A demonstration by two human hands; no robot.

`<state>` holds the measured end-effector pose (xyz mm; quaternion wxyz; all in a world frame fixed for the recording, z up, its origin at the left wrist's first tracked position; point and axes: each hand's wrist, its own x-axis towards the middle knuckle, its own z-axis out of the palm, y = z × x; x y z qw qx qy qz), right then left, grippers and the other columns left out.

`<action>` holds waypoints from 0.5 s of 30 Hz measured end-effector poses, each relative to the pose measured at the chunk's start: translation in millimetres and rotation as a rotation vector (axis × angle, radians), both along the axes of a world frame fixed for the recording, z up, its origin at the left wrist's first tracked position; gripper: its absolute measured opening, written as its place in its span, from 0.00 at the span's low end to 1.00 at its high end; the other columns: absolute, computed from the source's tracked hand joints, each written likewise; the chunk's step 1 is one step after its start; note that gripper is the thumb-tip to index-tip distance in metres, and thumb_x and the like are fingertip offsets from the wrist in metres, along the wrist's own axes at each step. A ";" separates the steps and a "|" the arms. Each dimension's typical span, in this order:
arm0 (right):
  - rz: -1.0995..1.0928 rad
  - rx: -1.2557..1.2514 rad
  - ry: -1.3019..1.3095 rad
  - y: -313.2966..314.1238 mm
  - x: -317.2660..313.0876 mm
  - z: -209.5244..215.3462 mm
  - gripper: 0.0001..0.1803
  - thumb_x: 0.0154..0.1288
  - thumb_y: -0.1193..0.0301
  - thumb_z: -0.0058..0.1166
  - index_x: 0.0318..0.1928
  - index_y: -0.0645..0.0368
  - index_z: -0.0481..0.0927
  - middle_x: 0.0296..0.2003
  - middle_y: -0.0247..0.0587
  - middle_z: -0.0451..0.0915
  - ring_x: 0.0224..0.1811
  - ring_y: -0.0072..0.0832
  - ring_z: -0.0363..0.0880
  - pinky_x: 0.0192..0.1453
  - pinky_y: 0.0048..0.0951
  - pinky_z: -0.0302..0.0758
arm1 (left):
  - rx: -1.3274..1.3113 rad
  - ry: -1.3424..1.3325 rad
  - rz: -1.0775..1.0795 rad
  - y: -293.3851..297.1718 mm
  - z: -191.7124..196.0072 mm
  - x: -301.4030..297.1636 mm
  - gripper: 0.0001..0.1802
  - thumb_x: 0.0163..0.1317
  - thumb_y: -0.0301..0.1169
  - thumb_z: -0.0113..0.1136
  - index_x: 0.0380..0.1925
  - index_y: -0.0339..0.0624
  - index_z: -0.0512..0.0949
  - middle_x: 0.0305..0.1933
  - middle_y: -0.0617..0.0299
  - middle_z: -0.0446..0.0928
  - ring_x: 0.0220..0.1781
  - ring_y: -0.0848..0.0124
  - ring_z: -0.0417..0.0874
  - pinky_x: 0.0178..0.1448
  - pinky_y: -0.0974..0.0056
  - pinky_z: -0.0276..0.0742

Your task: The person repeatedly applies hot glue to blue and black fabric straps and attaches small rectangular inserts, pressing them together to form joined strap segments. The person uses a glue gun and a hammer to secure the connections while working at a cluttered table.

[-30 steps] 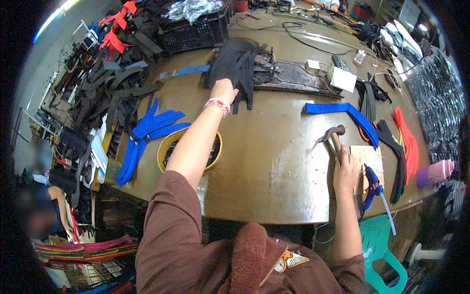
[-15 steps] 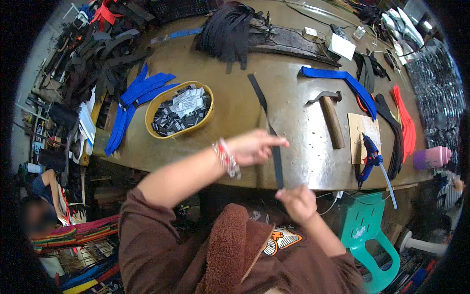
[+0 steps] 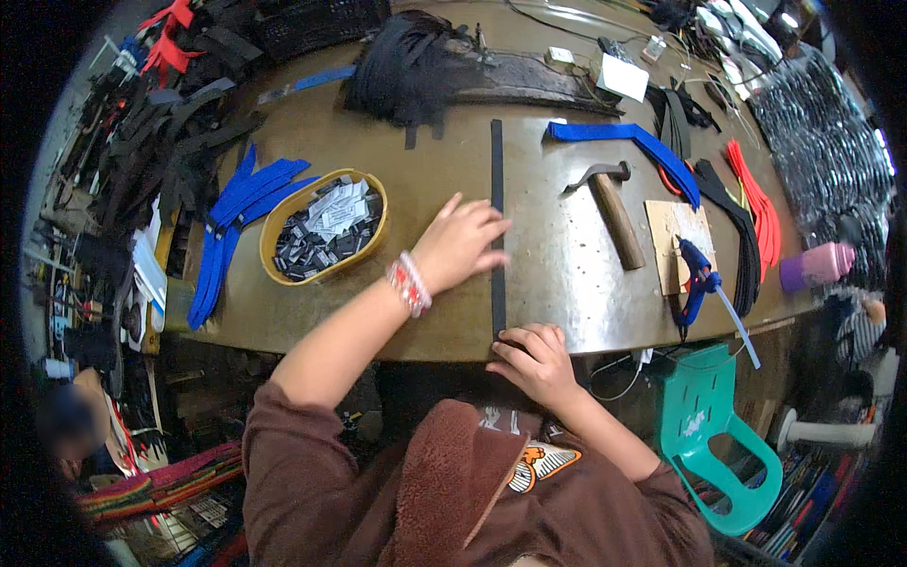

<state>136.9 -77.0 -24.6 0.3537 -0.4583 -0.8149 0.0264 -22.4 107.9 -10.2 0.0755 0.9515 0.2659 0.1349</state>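
Observation:
A narrow black webbing strap lies straight across the brown tabletop, from near the table's front edge toward the back. Over its middle is my left hand, fingers apart and slightly blurred, with a beaded bracelet on the wrist; nothing is gripped in it. At the near end of the strap, my right hand has its fingers curled over the table edge and closed on that end. Left of my left hand stands a yellow oval tub holding small black-and-white labels.
Right of the strap lie a hammer, a blue strap, and a blue glue gun by a wooden board. Blue straps and black strips lie left and back. A green chair stands front right.
The strap, twisted and partly raised before, now lies flat and straight on the table. My left hand has opened from a pointing shape, and my right has moved to the table edge.

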 end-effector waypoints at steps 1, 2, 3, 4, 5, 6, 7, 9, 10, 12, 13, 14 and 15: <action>0.024 -0.004 -0.001 -0.3 2.4 0.6 0.14 0.44 0.67 0.67 0.33 0.53 0.79 0.38 0.30 0.78 0.42 0.29 0.74 0.47 0.34 0.66 | -0.015 -0.006 0.033 -9.3 -2.0 -4.5 0.31 0.58 0.50 0.57 0.58 0.46 0.70 0.62 0.58 0.68 0.66 0.55 0.66 0.69 0.43 0.56; 0.020 -0.048 0.027 -1.6 2.8 1.7 0.14 0.43 0.68 0.67 0.32 0.53 0.79 0.38 0.29 0.78 0.42 0.29 0.74 0.46 0.33 0.66 | -0.024 -0.022 0.063 -18.3 -4.1 -8.3 0.33 0.57 0.53 0.57 0.59 0.47 0.69 0.64 0.59 0.67 0.68 0.56 0.63 0.70 0.40 0.52; 0.048 -0.072 0.036 -1.3 2.4 2.8 0.13 0.43 0.68 0.68 0.31 0.53 0.80 0.37 0.29 0.78 0.41 0.29 0.74 0.45 0.33 0.65 | -0.006 -0.076 0.083 -24.8 -5.1 -10.6 0.35 0.57 0.55 0.57 0.60 0.48 0.68 0.66 0.60 0.65 0.70 0.56 0.60 0.71 0.37 0.48; 0.067 -0.094 0.057 -0.6 0.7 4.7 0.13 0.42 0.69 0.68 0.31 0.53 0.80 0.37 0.28 0.78 0.41 0.29 0.74 0.44 0.33 0.65 | -0.027 -0.040 0.117 -28.5 -5.0 -11.2 0.37 0.55 0.56 0.58 0.61 0.48 0.68 0.67 0.60 0.64 0.71 0.57 0.59 0.71 0.36 0.46; 0.056 -0.136 0.096 0.0 -1.5 6.8 0.13 0.42 0.69 0.68 0.31 0.53 0.80 0.37 0.28 0.79 0.40 0.30 0.74 0.44 0.32 0.65 | -0.027 -0.042 0.136 -29.9 -4.5 -10.3 0.39 0.54 0.58 0.58 0.61 0.49 0.67 0.68 0.60 0.63 0.72 0.57 0.57 0.71 0.36 0.44; 0.073 -0.191 0.030 0.7 -2.8 9.3 0.13 0.42 0.69 0.68 0.31 0.54 0.80 0.36 0.28 0.78 0.40 0.30 0.74 0.44 0.32 0.65 | -0.038 -0.050 0.146 -30.8 -3.7 -8.3 0.40 0.53 0.59 0.59 0.62 0.49 0.66 0.69 0.60 0.62 0.73 0.57 0.55 0.71 0.35 0.42; 0.050 -0.245 0.007 0.3 -2.4 11.9 0.13 0.42 0.69 0.68 0.31 0.54 0.80 0.36 0.28 0.78 0.39 0.31 0.74 0.44 0.32 0.65 | -0.038 -0.037 0.171 -31.3 -3.0 -6.4 0.41 0.53 0.59 0.59 0.63 0.49 0.65 0.69 0.61 0.61 0.73 0.57 0.55 0.72 0.35 0.41; 0.074 -0.379 -0.054 -2.3 11.4 15.3 0.14 0.42 0.70 0.69 0.30 0.55 0.78 0.34 0.32 0.77 0.37 0.32 0.73 0.44 0.33 0.66 | -0.087 -0.010 0.188 -31.8 -2.3 -3.4 0.43 0.51 0.60 0.60 0.64 0.50 0.64 0.70 0.62 0.60 0.74 0.57 0.53 0.72 0.35 0.39; -0.083 -0.341 0.183 -6.0 24.8 14.7 0.13 0.43 0.71 0.69 0.29 0.55 0.77 0.33 0.33 0.76 0.36 0.30 0.73 0.43 0.32 0.67 | -0.073 -0.026 0.181 -32.0 -2.3 -2.5 0.43 0.52 0.60 0.58 0.64 0.49 0.64 0.70 0.63 0.60 0.74 0.57 0.53 0.72 0.34 0.39; -0.521 -0.246 0.690 -22.3 64.0 14.0 0.20 0.47 0.67 0.72 0.34 0.57 0.73 0.36 0.31 0.73 0.38 0.24 0.71 0.46 0.29 0.68 | -0.090 0.000 0.197 -32.3 -2.9 -2.6 0.43 0.53 0.62 0.56 0.64 0.48 0.64 0.70 0.64 0.59 0.74 0.58 0.52 0.71 0.33 0.40; -0.789 -0.014 0.961 -19.9 98.5 10.7 0.21 0.49 0.67 0.72 0.36 0.59 0.71 0.39 0.33 0.72 0.41 0.22 0.71 0.46 0.26 0.69 | -0.092 -0.020 0.196 -33.3 -3.6 -3.3 0.42 0.54 0.61 0.56 0.63 0.48 0.64 0.69 0.63 0.60 0.74 0.57 0.53 0.71 0.33 0.39; -1.054 0.183 0.928 -25.3 130.0 9.3 0.24 0.50 0.67 0.71 0.42 0.61 0.70 0.41 0.40 0.72 0.42 0.27 0.72 0.44 0.30 0.71 | -0.075 -0.050 0.183 -33.7 -4.2 -3.1 0.42 0.54 0.61 0.56 0.63 0.48 0.64 0.69 0.63 0.60 0.74 0.57 0.53 0.71 0.33 0.39; -1.121 0.170 0.656 -27.0 157.0 4.6 0.23 0.52 0.67 0.69 0.42 0.63 0.72 0.39 0.40 0.73 0.40 0.28 0.73 0.42 0.32 0.72 | -0.069 -0.048 0.181 -34.3 -4.4 -4.1 0.42 0.54 0.61 0.56 0.63 0.48 0.64 0.69 0.62 0.60 0.74 0.57 0.53 0.71 0.33 0.39</action>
